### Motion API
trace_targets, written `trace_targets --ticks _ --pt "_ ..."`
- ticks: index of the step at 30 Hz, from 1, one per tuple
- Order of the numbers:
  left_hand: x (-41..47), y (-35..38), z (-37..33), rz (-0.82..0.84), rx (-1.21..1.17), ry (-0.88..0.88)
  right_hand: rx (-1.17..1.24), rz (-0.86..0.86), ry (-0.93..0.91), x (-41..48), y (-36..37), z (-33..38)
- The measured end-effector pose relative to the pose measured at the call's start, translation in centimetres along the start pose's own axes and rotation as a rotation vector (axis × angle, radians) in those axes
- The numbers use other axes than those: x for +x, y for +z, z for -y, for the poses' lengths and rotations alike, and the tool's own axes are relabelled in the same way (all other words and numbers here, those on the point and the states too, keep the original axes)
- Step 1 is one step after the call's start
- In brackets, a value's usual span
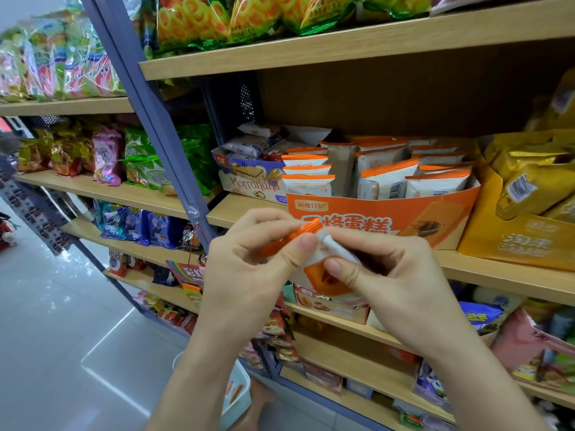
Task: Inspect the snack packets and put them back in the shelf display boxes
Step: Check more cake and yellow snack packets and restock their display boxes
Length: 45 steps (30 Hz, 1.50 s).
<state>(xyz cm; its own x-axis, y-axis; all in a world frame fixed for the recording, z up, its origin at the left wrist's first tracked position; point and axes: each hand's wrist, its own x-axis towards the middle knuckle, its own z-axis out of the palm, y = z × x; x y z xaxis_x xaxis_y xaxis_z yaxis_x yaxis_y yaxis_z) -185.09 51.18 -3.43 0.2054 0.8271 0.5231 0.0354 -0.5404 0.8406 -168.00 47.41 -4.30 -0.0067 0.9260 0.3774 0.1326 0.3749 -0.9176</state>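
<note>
Packet (325, 279), orange-white, pinched between left hand (245, 269) and right hand (395, 275), before orange display box (351, 213) beside "Morrondna" box (249, 183).

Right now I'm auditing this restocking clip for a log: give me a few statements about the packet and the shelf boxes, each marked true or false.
The left hand and the right hand both hold one orange-and-white snack packet. True.
A yellow display box stands right of the orange display box. True.
The orange display box is empty. False: it holds rows of upright packets.
The Morrondina wafer box sits one shelf lower. False: same shelf, left of the orange box.
</note>
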Motion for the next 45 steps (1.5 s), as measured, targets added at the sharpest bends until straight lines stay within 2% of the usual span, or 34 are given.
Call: trace_targets --ticks 3,6,10,13,15,17,21,24,26,29,35,39,42,45 --pt "0.1 0.1 0.0 0.002 0.079 0.109 -0.034 0.027 -0.01 0.0 0.1 0.1" --pt "-0.1 0.2 0.3 -0.075 0.094 0.187 -0.081 0.069 0.002 0.1 -0.1 0.2" --pt "-0.4 0.9 0.3 -0.205 -0.023 0.094 -0.129 0.097 -0.036 -0.1 -0.5 0.1" --pt "-0.4 0.6 -0.2 -0.06 -0.079 0.022 -0.21 0.056 -0.112 -0.2 -0.6 -0.1" --pt "-0.1 0.0 -0.2 0.079 0.036 0.039 -0.267 0.049 -0.143 -0.3 -0.5 -0.2" --pt "0.3 -0.5 0.1 0.129 0.196 0.11 -0.307 0.022 -0.147 -0.3 -0.5 -0.4" --pt "0.1 -0.3 0.4 0.028 0.292 0.212 -0.435 -0.033 -0.145 -0.3 -0.3 -0.2" --pt "-0.1 -0.7 0.8 -0.092 0.232 0.167 -0.508 -0.064 -0.133 -0.4 -1.0 0.0" --pt "-0.1 -0.9 0.9 -0.165 0.15 0.102 -0.468 -0.102 -0.139 -0.5 -1.7 -0.1" --pt "-0.2 -0.8 0.9 -0.152 0.115 0.046 -0.379 -0.155 -0.159 -0.6 -1.9 -0.2" --pt "-0.2 -0.9 0.7 0.059 0.414 0.234 -0.443 -0.196 -0.208 -0.7 -1.7 -0.3" --pt "-0.5 -0.3 0.8 0.0 0.5 0.301 -0.448 -0.225 -0.21 -0.8 -1.5 -0.2" --pt "-0.6 -0.3 0.7 -0.089 0.481 0.33 -0.316 -0.222 -0.157 -1.0 -1.5 0.0" --pt "-0.7 -0.2 0.4 -0.141 0.403 0.301 0.01 -0.2 -0.016 -1.1 -1.5 0.4"
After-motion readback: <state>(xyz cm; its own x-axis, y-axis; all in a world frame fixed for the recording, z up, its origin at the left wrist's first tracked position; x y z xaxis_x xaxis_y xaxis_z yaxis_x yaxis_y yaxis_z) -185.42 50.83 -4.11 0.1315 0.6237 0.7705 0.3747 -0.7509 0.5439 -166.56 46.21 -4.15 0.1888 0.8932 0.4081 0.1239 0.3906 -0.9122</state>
